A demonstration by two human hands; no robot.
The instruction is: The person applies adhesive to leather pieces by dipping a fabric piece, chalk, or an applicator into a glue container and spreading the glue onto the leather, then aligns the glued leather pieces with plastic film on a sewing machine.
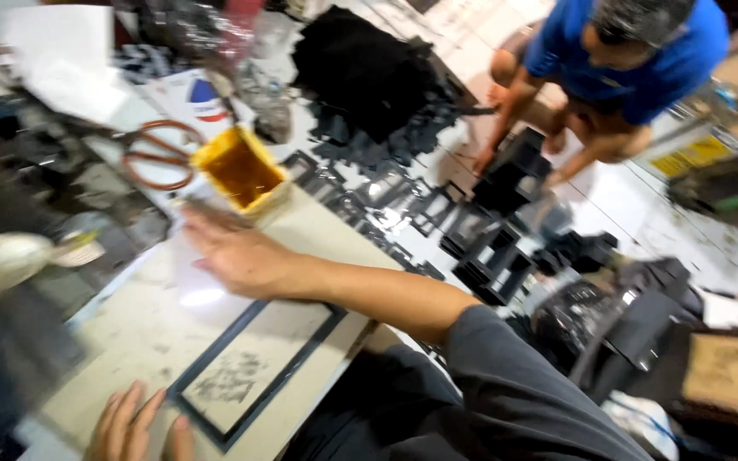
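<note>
Scene: work board seen from above, blurred by camera motion, with dark clutter on the floor around it.
Right hand: right hand stretches across the board, palm down, fingers held loosely apart and flat, gripping nothing; the fingertips lie just beside the yellow tub.
Yellow tub: small square yellow tub stands upright on the far part of the board, open at the top, with a brownish inside.
Left hand: left hand rests at the bottom edge of view, fingers spread and pressing near the lower corner of the black frame; whether it touches the frame is unclear.
Black frame: thin rectangular black frame lies flat on the board, between the two hands, with a smudged pale surface inside it.
Scissors: scissors with reddish-brown handles lie left of the tub, near it.
Frame pieces: many small black frames are scattered on the floor beyond the board.
Other person: a person in a blue shirt crouches at the upper right, both hands on a stack of black boxes.
</note>
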